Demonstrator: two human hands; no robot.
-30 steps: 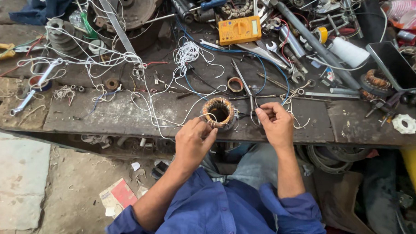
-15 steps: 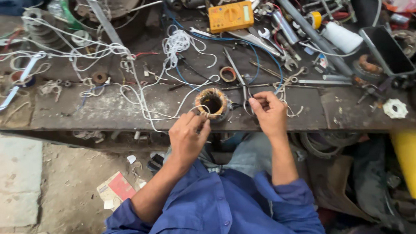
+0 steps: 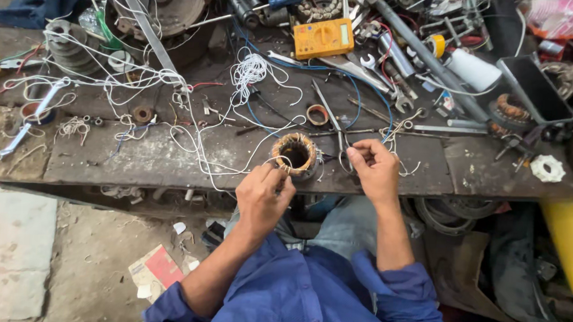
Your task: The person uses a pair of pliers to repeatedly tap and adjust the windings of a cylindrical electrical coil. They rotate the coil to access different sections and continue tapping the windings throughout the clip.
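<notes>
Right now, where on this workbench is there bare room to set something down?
The barest patch is the front plank left of the copper-wound coil, with only thin white wire crossing it. A smaller one lies between the right hand and the white gear. The back, around the yellow meter and wrenches, is crowded.

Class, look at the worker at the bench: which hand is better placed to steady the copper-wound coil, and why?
Probably the left hand: its fingertips are already at the near rim of the copper-wound coil, pinching white wire. The right hand sits apart, beside it, near the scissors.
</notes>
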